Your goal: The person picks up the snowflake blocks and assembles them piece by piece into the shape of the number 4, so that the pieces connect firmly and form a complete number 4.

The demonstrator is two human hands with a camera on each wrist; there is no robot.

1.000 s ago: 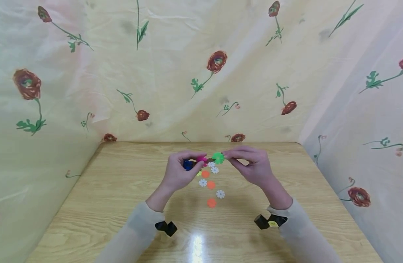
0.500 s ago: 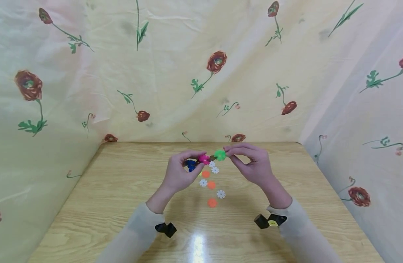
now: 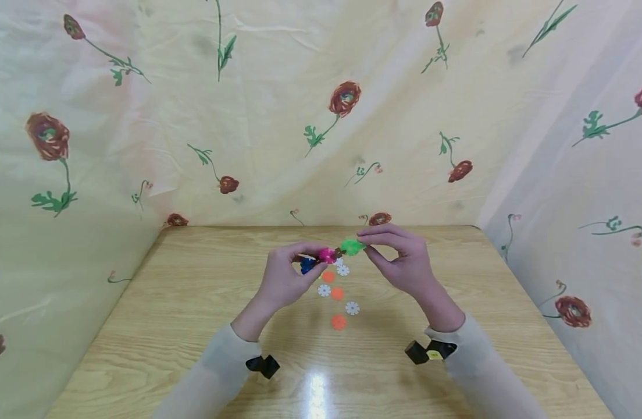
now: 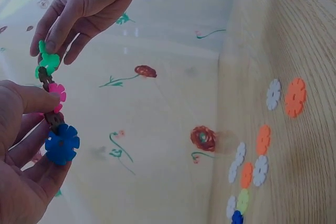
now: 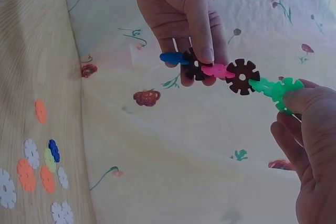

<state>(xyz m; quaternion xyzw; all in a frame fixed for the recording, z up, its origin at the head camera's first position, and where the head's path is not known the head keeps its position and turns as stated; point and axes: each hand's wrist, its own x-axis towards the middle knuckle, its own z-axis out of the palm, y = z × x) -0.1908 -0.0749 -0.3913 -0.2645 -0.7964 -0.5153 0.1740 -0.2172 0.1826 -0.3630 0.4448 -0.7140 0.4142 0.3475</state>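
Observation:
A chain of notched plastic discs hangs between the hands above the table. In the right wrist view it runs from a blue disc [image 5: 174, 57] through a brown disc, a pink disc [image 5: 217, 71] and another brown disc [image 5: 242, 77] to the green discs [image 5: 286, 94], apparently two slotted together. My left hand [image 3: 285, 278] pinches the chain at the pink disc, with the blue disc near its palm. My right hand [image 3: 402, 260] pinches the green end between thumb and fingers. Fingertips hide part of the outer green disc.
Loose discs lie on the wooden table [image 3: 195, 326] below the hands: several orange discs [image 3: 339, 322], several white discs [image 3: 352, 308], a yellow disc [image 4: 242, 201] and a dark blue disc [image 5: 54, 150]. Flowered cloth [image 3: 279, 116] surrounds the table's back and sides.
The right hand and the green end have risen slightly and shifted a little right. The green end has changed its angle, and the chain has moved slightly right within the left hand.

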